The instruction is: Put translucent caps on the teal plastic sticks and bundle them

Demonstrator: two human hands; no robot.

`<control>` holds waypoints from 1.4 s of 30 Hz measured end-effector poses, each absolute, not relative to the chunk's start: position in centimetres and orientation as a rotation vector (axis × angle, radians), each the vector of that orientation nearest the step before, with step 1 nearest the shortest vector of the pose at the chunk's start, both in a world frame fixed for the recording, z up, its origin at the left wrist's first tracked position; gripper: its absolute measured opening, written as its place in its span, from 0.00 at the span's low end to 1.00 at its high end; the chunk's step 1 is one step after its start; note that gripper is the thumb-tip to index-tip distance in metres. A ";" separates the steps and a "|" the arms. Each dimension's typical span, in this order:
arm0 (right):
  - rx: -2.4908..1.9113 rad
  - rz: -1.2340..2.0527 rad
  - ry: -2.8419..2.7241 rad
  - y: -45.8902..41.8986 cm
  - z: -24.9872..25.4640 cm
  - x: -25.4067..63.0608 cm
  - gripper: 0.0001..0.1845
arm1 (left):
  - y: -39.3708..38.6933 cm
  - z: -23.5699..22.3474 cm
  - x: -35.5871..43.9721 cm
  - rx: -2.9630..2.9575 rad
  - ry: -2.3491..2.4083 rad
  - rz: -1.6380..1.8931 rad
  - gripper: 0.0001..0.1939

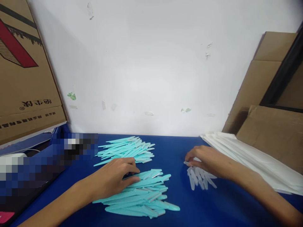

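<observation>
Turquoise eyebrow razors lie in two heaps on the blue table: a near pile of razors [142, 201] and a far pile [127, 149] behind it. My left hand [115, 178] lies over the near pile, its thumb and index finger closing on a razor [148, 174] at the top edge; the other fingers are curled out of sight. On the right is a small heap of clear plastic blade caps [201, 178]. My right hand [201, 157] is above these, and one clear cap [187, 163] is pinched at its fingertips.
A white wall backs the blue table [170, 148]. White sheets [255, 160] lie along the right, before cardboard [272, 129] leaning there. A large printed carton [28, 82] stands at the left, above a blurred-out patch [47, 167].
</observation>
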State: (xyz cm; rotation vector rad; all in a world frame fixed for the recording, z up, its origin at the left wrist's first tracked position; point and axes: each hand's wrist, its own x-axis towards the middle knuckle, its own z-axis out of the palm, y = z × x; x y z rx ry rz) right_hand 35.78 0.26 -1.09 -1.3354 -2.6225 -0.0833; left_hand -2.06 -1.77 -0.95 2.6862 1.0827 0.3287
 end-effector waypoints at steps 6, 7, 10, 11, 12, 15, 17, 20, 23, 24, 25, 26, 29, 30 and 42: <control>-1.375 -0.123 -2.654 1.0 -2.4 35.3 0.07 | -1.6 -1.3 -2.0 2.688 1.064 0.362 0.13; -1.365 -0.121 -2.655 0.9 -2.4 35.1 0.06 | -1.6 -1.4 -1.9 2.697 1.058 0.373 0.13; -1.316 -0.134 -2.660 0.5 -1.9 34.1 0.06 | -1.7 -1.6 -1.7 2.729 1.069 0.379 0.13; -1.299 -0.140 -2.653 0.3 -1.8 33.7 0.06 | -1.7 -1.7 -1.7 2.737 1.079 0.383 0.13; -1.284 -0.136 -2.641 0.1 -1.7 33.4 0.06 | -1.7 -1.7 -1.6 2.743 1.089 0.392 0.12; -1.230 -0.074 -2.600 -0.4 -1.5 32.4 0.07 | -1.4 -2.0 -1.5 2.742 1.109 0.432 0.11; -1.167 -0.037 -2.580 -0.9 -1.5 31.7 0.09 | -1.2 -2.2 -1.4 2.762 1.123 0.470 0.12; -1.022 -0.073 -2.573 -1.7 -1.5 30.6 0.12 | -1.2 -2.4 -1.3 2.822 1.165 0.520 0.14; -0.869 -0.184 -2.569 -2.4 -1.5 29.7 0.15 | -1.6 -2.2 -1.3 2.854 1.191 0.540 0.14; -0.837 -0.222 -2.558 -2.6 -1.5 29.5 0.15 | -1.8 -2.2 -1.3 2.867 1.178 0.539 0.14; -0.815 -0.257 -2.544 -2.7 -1.6 29.3 0.15 | -1.9 -2.2 -1.2 2.888 1.152 0.530 0.14; -0.802 -0.286 -2.530 -2.8 -1.7 29.1 0.14 | -1.9 -2.3 -1.2 2.918 1.117 0.526 0.14; -0.812 -0.313 -2.503 -3.1 -2.0 28.8 0.14 | -1.9 -2.6 -1.0 3.018 1.014 0.558 0.16; -0.815 -0.310 -2.502 -3.1 -2.1 28.8 0.14 | -1.8 -2.7 -0.9 3.037 0.998 0.591 0.16; -0.756 -0.345 -2.457 -3.3 -2.2 28.6 0.14 | -2.1 -3.0 -0.5 3.051 0.962 0.825 0.14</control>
